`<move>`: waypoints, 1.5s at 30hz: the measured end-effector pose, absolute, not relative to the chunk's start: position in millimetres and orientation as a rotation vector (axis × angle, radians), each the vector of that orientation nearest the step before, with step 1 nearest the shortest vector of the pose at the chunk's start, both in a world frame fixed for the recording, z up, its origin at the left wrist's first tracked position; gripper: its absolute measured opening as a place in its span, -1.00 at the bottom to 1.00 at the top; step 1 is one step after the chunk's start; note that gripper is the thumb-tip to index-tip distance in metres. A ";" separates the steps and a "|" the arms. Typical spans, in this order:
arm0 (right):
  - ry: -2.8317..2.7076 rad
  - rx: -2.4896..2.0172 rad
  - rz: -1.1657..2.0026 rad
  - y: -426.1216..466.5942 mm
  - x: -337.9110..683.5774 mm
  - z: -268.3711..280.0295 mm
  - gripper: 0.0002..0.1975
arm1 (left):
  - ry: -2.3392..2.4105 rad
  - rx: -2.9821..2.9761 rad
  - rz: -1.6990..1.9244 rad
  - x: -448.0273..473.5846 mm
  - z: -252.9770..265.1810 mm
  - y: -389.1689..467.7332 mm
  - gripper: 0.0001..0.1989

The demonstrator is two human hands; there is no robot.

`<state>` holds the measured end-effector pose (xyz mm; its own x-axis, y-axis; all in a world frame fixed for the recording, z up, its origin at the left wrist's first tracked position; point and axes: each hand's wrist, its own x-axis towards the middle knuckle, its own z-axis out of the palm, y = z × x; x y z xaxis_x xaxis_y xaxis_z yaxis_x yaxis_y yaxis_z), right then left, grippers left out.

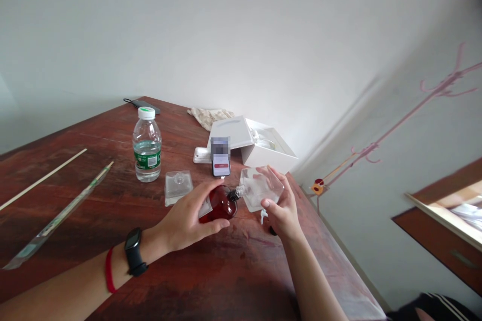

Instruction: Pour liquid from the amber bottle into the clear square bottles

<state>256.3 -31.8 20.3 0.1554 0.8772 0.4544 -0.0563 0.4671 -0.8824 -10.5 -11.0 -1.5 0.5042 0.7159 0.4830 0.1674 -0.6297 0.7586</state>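
From where I'm standing, a thin pale wooden stick (pixel 43 179) lies at the far left, then a slim stick in a clear plastic wrapper (pixel 62 219), then an upright clear plastic water bottle with a green label (pixel 147 146). Next comes a clear square container with a round top (pixel 178 186), standing apart. The left hand (pixel 194 218) is wrapped round a rounded, dark red bottle with a pale label (pixel 223 204), whose black neck points rightward, just in front of an upright phone with a lit screen (pixel 221 161). The right hand (pixel 283 213) grips a square, clear bottle with a threaded neck (pixel 265 189), tilted so its mouth meets, or nearly meets, that black neck. Below it, a small white pump head (pixel 264 216) shows near the right thumb. I'd judge things to be at an early point: the mouths are lined up, but no red shows inside the clear bottle, so any filling seems still left to do. Farther right leans a pink coat stand (pixel 371 148).
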 end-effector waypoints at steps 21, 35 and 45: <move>-1.240 -0.835 0.801 -30.9 257.4 19.3 -0.22 | 0.714 2.102 1.074 -10.9 -2.2 -10.0 -0.22; -1.240 -0.838 0.791 -29.8 258.2 18.8 -0.22 | 0.709 2.104 1.084 -9.9 -3.2 -9.5 -0.22; -1.243 -0.839 0.797 -30.4 259.2 18.2 -0.22 | 0.711 2.103 1.091 -10.3 -4.3 -10.7 -0.22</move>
